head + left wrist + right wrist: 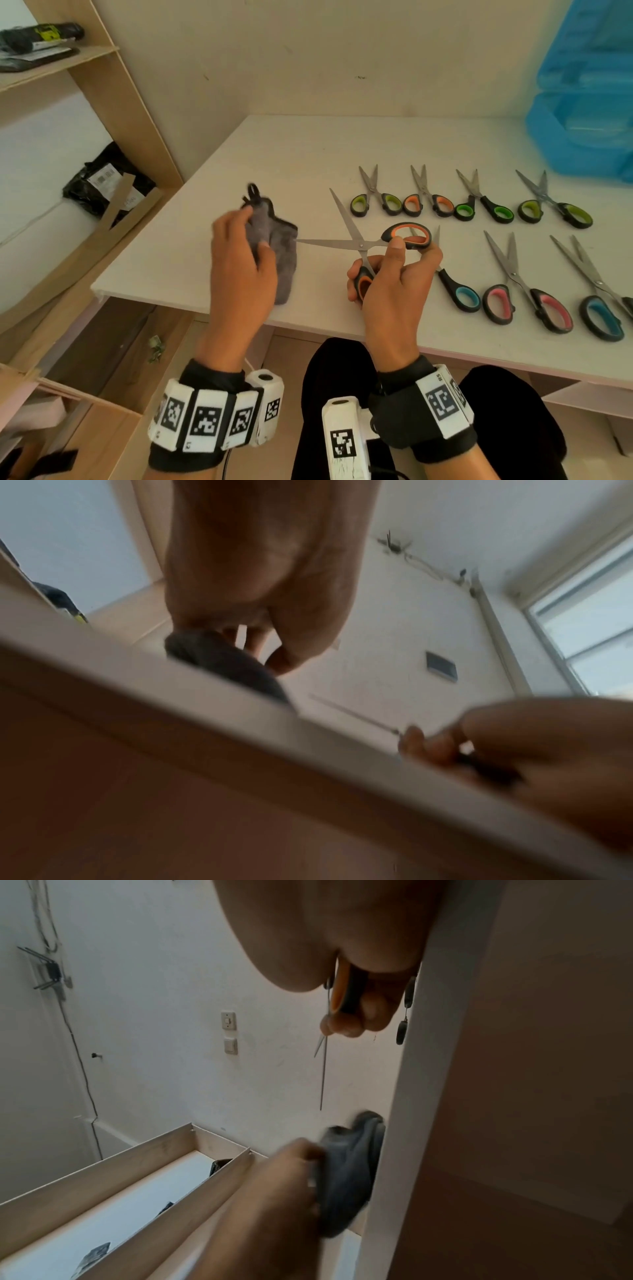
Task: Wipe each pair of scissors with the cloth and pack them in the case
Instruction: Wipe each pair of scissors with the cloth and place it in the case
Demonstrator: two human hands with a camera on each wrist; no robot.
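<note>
My left hand (245, 246) grips a grey cloth (277, 246) above the white table (274, 161), thumb and fingers curled round it. My right hand (394, 274) holds large orange-handled scissors (359, 244) by both handle loops, blades spread wide. One blade tip points at the cloth and almost touches its right edge. In the right wrist view the orange handle (342, 993) sits in my curled fingers, and the cloth (349, 1177) hangs beside the table edge. In the left wrist view the cloth (226, 664) shows blurred under my fingers. A blue plastic case (582, 102) stands open at the back right.
Several more scissors lie in two rows on the table's right half, some with green and orange handles (431, 202), some with pink and blue ones (534, 301). A wooden shelf unit (68, 68) with black bags stands to the left. My legs are below the table's front edge.
</note>
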